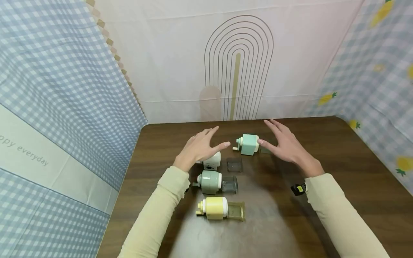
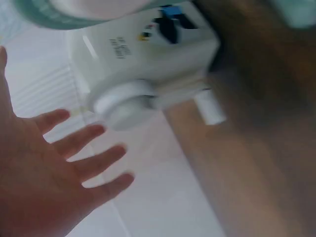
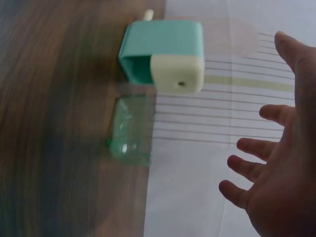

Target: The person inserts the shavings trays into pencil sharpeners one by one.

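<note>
My left hand (image 1: 199, 147) is spread with straight fingers above a white crank pencil sharpener (image 1: 212, 162), which shows a penguin picture in the left wrist view. My right hand (image 1: 285, 143) is likewise spread, just right of a teal pencil sharpener (image 1: 248, 144). A clear green shavings drawer (image 3: 131, 129) lies pulled out beside that teal sharpener in the right wrist view. Neither hand holds anything. Right of the white sharpener lies a dark clear drawer (image 1: 234, 165).
Nearer to me stand a grey-green sharpener (image 1: 210, 182) with a smoky drawer (image 1: 229, 184) and a yellow sharpener (image 1: 215, 208) with a yellow clear drawer (image 1: 236, 211). All are on the dark wooden table (image 1: 338, 215). A white patterned cloth (image 1: 167, 71) hangs behind its far edge.
</note>
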Motion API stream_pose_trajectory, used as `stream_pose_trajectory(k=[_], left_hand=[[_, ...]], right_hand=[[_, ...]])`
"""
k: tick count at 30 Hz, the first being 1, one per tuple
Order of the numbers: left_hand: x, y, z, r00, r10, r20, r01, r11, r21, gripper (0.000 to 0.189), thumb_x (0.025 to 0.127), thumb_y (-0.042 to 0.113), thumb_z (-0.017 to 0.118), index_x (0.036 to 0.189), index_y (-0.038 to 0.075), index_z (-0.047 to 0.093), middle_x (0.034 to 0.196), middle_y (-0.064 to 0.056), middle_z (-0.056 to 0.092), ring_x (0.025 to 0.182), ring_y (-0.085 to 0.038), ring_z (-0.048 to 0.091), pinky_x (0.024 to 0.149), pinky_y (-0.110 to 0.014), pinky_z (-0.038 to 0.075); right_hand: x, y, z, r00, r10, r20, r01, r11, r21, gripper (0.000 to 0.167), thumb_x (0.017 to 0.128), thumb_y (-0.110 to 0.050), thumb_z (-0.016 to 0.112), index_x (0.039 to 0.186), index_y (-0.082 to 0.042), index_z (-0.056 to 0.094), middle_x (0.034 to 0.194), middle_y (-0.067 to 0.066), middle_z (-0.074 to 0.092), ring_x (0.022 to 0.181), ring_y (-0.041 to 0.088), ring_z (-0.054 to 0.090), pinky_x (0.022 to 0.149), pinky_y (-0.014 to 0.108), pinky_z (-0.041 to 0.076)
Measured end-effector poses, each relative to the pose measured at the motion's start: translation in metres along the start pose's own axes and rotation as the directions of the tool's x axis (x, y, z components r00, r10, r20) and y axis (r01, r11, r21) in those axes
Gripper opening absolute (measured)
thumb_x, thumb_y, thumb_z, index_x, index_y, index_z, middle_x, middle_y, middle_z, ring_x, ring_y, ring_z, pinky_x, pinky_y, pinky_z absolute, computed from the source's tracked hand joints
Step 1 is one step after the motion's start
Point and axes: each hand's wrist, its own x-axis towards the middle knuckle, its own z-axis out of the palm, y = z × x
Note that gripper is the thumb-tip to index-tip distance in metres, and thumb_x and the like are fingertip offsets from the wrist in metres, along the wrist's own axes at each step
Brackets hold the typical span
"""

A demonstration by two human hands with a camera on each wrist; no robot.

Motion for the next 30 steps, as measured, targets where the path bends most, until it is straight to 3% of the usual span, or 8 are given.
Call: stream_pose_trajectory(k=[3, 6, 12, 16, 20, 23, 30], left_hand=[[0.013, 0.014, -0.007, 0.997, 0.050, 0.054, -0.053, 0.997, 0.052, 0.105, 0.088, 0.095, 0.033, 0.168, 0.028, 0.031, 0.166, -0.008, 0.042, 0.149, -0.032, 0.044, 0.118, -0.053, 0.038], [0.029, 0.032, -0.013, 0.986, 0.099, 0.134, -0.118, 0.983, 0.143, 0.100, 0.091, 0.091, 0.040, 0.167, 0.026, 0.035, 0.164, -0.008, 0.044, 0.147, -0.030, 0.047, 0.116, -0.050, 0.041], [0.050, 0.073, -0.019, 0.955, 0.120, 0.271, -0.215, 0.910, 0.356, 0.085, 0.099, 0.073, 0.057, 0.165, 0.023, 0.038, 0.160, -0.008, 0.048, 0.142, -0.029, 0.051, 0.112, -0.049, 0.045], [0.060, 0.099, -0.011, 0.949, 0.101, 0.299, -0.225, 0.881, 0.415, 0.080, 0.099, 0.062, 0.066, 0.163, 0.022, 0.039, 0.159, -0.009, 0.048, 0.137, -0.032, 0.054, 0.108, -0.047, 0.049], [0.068, 0.118, 0.002, 0.949, 0.074, 0.306, -0.203, 0.887, 0.416, 0.080, 0.099, 0.056, 0.070, 0.165, 0.024, 0.036, 0.161, -0.009, 0.044, 0.137, -0.032, 0.052, 0.106, -0.046, 0.050], [0.075, 0.126, 0.010, 0.954, 0.050, 0.294, -0.173, 0.896, 0.409, 0.078, 0.099, 0.052, 0.072, 0.164, 0.025, 0.038, 0.158, -0.007, 0.047, 0.136, -0.031, 0.053, 0.105, -0.046, 0.050], [0.086, 0.125, 0.029, 0.948, 0.015, 0.319, -0.128, 0.933, 0.336, 0.070, 0.098, 0.037, 0.077, 0.158, 0.022, 0.046, 0.141, -0.005, 0.062, 0.121, -0.024, 0.062, 0.097, -0.044, 0.054]], right_hand=[[0.001, 0.007, -0.004, 1.000, 0.008, 0.013, -0.007, 1.000, -0.021, 0.090, 0.102, -0.061, 0.060, 0.171, -0.019, 0.020, 0.173, 0.022, 0.019, 0.156, 0.050, 0.018, 0.115, 0.078, 0.020], [0.002, 0.013, -0.009, 0.997, 0.033, 0.063, -0.031, 0.999, -0.042, 0.095, 0.100, -0.064, 0.062, 0.171, -0.019, 0.020, 0.171, 0.025, 0.022, 0.155, 0.052, 0.021, 0.114, 0.077, 0.025], [0.009, 0.023, -0.012, 0.974, 0.057, 0.219, -0.036, 0.994, -0.100, 0.112, 0.090, -0.074, 0.068, 0.170, -0.010, 0.022, 0.166, 0.033, 0.024, 0.149, 0.056, 0.029, 0.110, 0.076, 0.033], [0.012, 0.033, -0.011, 0.958, 0.065, 0.279, -0.023, 0.988, -0.152, 0.104, 0.093, -0.060, 0.076, 0.163, 0.003, 0.031, 0.159, 0.038, 0.031, 0.142, 0.059, 0.037, 0.107, 0.073, 0.038], [0.018, 0.043, -0.006, 0.950, 0.064, 0.304, -0.010, 0.984, -0.176, 0.091, 0.094, -0.040, 0.082, 0.157, 0.009, 0.039, 0.150, 0.041, 0.040, 0.132, 0.057, 0.048, 0.102, 0.069, 0.044], [0.022, 0.049, 0.000, 0.944, 0.060, 0.325, -0.003, 0.985, -0.173, 0.086, 0.094, -0.033, 0.083, 0.155, 0.010, 0.041, 0.145, 0.039, 0.046, 0.123, 0.052, 0.056, 0.097, 0.066, 0.048], [0.024, 0.055, 0.009, 0.939, 0.050, 0.339, 0.000, 0.990, -0.143, 0.072, 0.096, -0.021, 0.080, 0.150, 0.012, 0.045, 0.137, 0.035, 0.057, 0.120, 0.049, 0.059, 0.097, 0.062, 0.050]])
